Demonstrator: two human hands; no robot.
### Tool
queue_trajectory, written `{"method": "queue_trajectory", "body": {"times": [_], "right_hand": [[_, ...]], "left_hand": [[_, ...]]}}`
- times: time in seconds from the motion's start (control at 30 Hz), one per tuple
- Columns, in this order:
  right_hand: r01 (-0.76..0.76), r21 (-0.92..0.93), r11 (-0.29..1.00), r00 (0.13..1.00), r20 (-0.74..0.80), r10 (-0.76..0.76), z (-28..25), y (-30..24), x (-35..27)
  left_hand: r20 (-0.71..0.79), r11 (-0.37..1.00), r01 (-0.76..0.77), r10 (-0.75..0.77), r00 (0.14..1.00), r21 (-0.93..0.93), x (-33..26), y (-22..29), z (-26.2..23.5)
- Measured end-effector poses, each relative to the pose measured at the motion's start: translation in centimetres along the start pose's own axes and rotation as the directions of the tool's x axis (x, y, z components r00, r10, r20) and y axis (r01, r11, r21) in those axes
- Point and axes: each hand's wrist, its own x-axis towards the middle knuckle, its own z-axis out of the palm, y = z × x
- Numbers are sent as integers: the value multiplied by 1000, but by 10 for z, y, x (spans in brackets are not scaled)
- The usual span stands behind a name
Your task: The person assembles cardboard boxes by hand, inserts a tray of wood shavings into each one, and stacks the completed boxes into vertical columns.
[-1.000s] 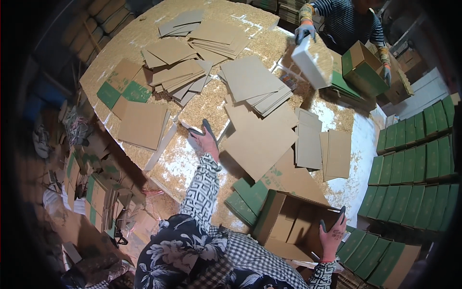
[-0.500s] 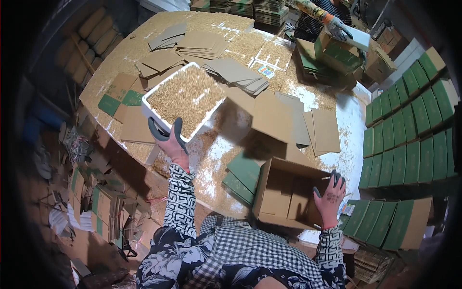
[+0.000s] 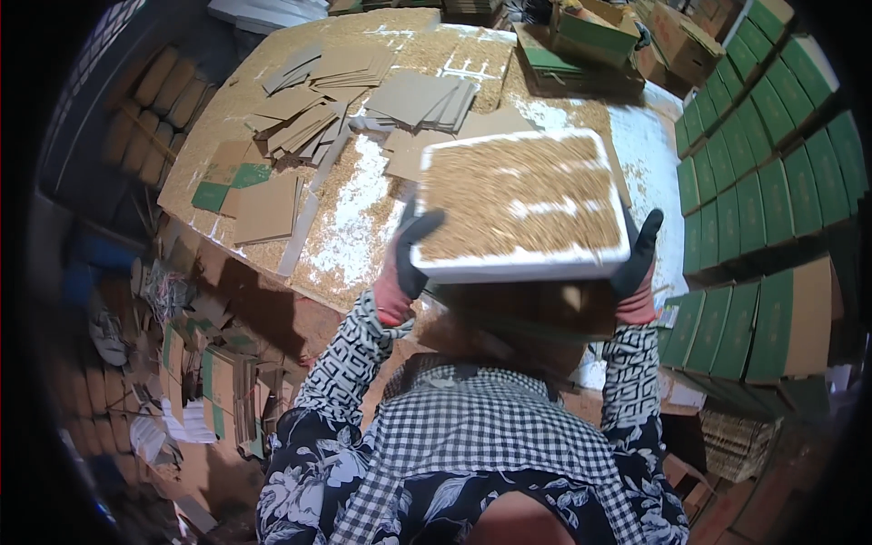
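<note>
Left hand (image 3: 406,263) and right hand (image 3: 639,263), both gloved, clamp opposite edges of white tray (image 3: 509,265); tray, filled with brown grain, held level between grips; open cardboard box (image 3: 531,313) directly below; table (image 3: 359,213) beyond.

left hand (image 3: 405,263) | right hand (image 3: 636,263) | both grip white tray (image 3: 518,204) over table (image 3: 354,209)
</note>
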Motion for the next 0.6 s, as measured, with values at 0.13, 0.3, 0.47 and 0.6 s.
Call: {"method": "queue_trajectory", "body": {"times": [0.13, 0.3, 0.47, 0.6], "right_hand": [[167, -757, 632, 983, 76, -168, -4, -27, -33], [171, -573, 801, 964, -70, -255, -14, -49, -92], [48, -716, 696, 964, -149, -220, -14, -36, -105], [-37, -530, 847, 968, -230, -102, -57, 19, -59]], "left_hand": [[137, 922, -107, 60, 989, 371, 13, -41, -22], [397, -12, -432, 416, 818, 902, 10, -70, -38], [-82, 547, -186, 428, 900, 816, 1, -98, -24], [-111, 873, -258, 330, 937, 414, 11, -85, -67]]}}
